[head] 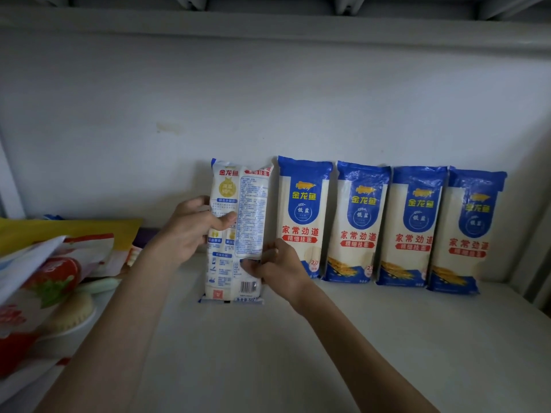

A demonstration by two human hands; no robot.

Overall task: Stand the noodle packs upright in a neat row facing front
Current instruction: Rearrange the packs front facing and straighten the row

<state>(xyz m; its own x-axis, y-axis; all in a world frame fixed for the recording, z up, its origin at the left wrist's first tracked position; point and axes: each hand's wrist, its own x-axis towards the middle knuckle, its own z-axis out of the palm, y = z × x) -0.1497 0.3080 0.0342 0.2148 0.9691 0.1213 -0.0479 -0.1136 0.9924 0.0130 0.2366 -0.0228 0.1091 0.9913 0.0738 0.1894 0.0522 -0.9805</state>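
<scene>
Closest in, 2 bare forearms reach over a pale, smooth shelf with a good stretch of open surface in front. The left hand wraps the left edge of a noodle pack, thumb across the printed side and the other fingers tucked behind it. The right hand pinches the pack's lower right edge, fingers curled tight on the crinkly plastic. That pack stands upright with its bottom on the shelf, but it shows the white back with fine print and a barcode.

Just right of it, 4 more packs stand side by side, leaning on the white back wall, blue-and-cream fronts facing out, glossy film with crimped tops. The nearest one sits right by the right hand.

Off to the left, a heap of other bags crowds that end, red, yellow and white.
</scene>
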